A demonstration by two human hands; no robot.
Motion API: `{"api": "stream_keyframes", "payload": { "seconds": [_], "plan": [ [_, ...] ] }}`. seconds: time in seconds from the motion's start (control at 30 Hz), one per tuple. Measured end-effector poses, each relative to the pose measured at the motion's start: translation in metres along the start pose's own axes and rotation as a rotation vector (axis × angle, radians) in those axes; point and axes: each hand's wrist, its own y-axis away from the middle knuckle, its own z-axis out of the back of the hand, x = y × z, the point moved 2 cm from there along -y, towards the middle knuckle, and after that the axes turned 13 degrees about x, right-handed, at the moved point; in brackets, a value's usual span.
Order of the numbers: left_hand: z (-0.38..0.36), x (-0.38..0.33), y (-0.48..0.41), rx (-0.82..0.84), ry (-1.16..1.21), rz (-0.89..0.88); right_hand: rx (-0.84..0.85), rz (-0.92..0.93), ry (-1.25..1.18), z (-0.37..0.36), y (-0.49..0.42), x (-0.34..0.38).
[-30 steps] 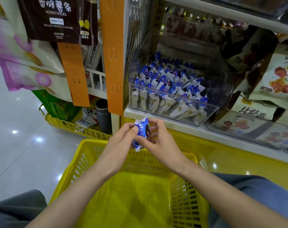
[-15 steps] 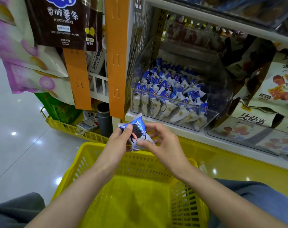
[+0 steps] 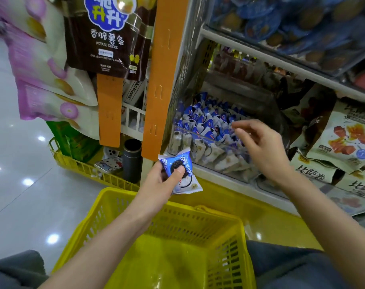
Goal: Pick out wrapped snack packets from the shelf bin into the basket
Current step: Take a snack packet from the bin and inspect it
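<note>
A clear plastic shelf bin holds several blue-and-white wrapped snack packets. My left hand grips one blue-and-white packet with a dark cookie picture, held just above the far rim of the yellow basket. My right hand is raised in front of the bin's front wall, fingers apart and curled, holding nothing. The basket sits below both arms and looks bare inside.
Hanging snack bags and an orange strip are at the left of the shelf post. A second yellow basket with goods stands on the floor at left. Larger snack bags fill the bin to the right. A shelf with blue tubs runs above.
My right hand has let go of the packet and risen to the right, up to the bin. My left hand now holds the packet alone. The view has shifted closer to the shelf.
</note>
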Motion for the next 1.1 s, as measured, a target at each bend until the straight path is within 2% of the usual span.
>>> {"api": "stream_keyframes", "payload": {
  "seconds": [0.17, 0.3, 0.5, 0.63, 0.77, 0.83, 0.9, 1.0, 1.1],
  "plan": [
    [-0.001, -0.005, 0.002, 0.004, 0.004, 0.013, 0.373, -0.339, 0.315, 0.004, -0.046, -0.041],
    [0.0, -0.008, 0.003, 0.004, 0.011, 0.017, 0.573, -0.311, 0.424, -0.001, -0.054, -0.054],
    [0.001, -0.011, 0.005, 0.011, 0.022, 0.012, 0.631, -0.287, 0.525, -0.005, -0.06, -0.057],
    [0.002, -0.011, 0.003, 0.008, 0.037, 0.031, 0.538, -0.326, 0.451, 0.003, -0.061, -0.05],
    [0.003, -0.009, 0.001, 0.002, 0.093, 0.092, 0.241, -0.377, 0.337, 0.026, -0.058, -0.034],
    [0.005, -0.008, 0.001, -0.009, 0.107, 0.106, 0.068, -0.328, 0.26, 0.038, -0.05, -0.018],
    [0.006, -0.006, 0.001, -0.013, 0.129, 0.122, -0.044, -0.177, 0.151, 0.044, -0.037, 0.003],
    [0.004, -0.007, 0.006, -0.003, 0.291, 0.17, 0.039, -0.016, -0.03, 0.032, -0.011, 0.036],
    [0.001, -0.008, 0.013, 0.06, 0.436, 0.204, 0.139, 0.085, -0.086, 0.005, 0.015, 0.057]
  ]
}}
